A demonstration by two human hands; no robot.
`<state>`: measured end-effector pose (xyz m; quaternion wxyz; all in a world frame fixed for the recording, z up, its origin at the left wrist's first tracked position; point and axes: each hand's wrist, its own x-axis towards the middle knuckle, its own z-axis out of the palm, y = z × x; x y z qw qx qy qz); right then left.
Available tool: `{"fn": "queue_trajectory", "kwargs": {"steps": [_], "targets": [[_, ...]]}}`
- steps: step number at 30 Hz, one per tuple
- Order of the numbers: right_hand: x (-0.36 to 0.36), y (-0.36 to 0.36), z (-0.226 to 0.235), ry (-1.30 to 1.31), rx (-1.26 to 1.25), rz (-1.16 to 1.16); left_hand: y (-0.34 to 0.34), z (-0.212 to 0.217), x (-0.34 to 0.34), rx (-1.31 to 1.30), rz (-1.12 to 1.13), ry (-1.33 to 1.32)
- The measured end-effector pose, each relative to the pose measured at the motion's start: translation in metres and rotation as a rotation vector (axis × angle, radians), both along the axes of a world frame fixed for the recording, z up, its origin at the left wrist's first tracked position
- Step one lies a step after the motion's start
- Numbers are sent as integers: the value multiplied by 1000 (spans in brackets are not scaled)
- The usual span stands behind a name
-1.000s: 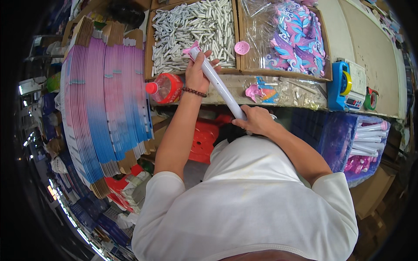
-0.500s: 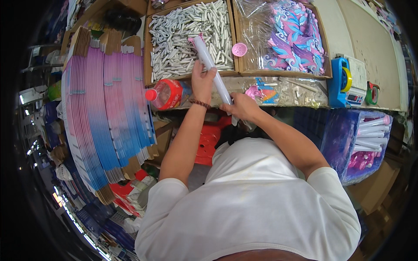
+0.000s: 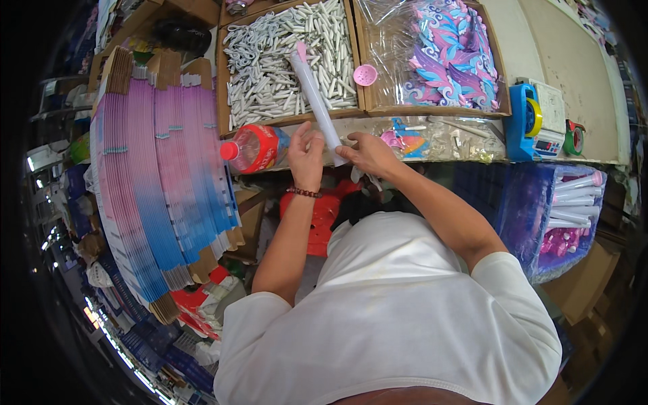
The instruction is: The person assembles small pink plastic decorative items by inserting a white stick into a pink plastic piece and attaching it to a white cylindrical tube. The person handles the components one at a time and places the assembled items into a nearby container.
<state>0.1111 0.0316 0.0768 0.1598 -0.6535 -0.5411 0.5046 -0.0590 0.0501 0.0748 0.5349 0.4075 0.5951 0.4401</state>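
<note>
A long white tube (image 3: 314,96) with a pink tip slants over the carton of small white pieces. Its lower end is pinched between the thumb and fingers of my right hand (image 3: 370,155). Just left of that end is my left hand (image 3: 306,160), its fingers spread and slightly curled, off the tube. Under the tube, the carton (image 3: 360,50) holds many small white sticks (image 3: 270,81) and pale looped straps. Close to my right hand, a pink piece (image 3: 391,139) and a blue-and-orange piece lie on the table edge.
A red-labelled bottle (image 3: 253,148) lies left of my left hand, beside stacked pink-and-blue cardboard (image 3: 162,175). A pink perforated cup (image 3: 365,75) rests by a carton of purple-blue cutouts (image 3: 459,57). Rightward are a blue tape dispenser (image 3: 520,121) and a bin of white tubes (image 3: 574,199).
My left hand has let go of the tube and moved down, its fingers opening. The tube has tilted more upright and shifted slightly left, with my right hand still at its lower end.
</note>
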Motion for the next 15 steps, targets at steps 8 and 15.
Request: {"fn": "queue_trajectory", "kwargs": {"steps": [8, 15], "targets": [[41, -42, 17, 272, -4, -167, 18, 24, 23, 256, -93, 202], [79, -100, 17, 847, -443, -756, -4, 25, 61, 19, -471, 23]]}}
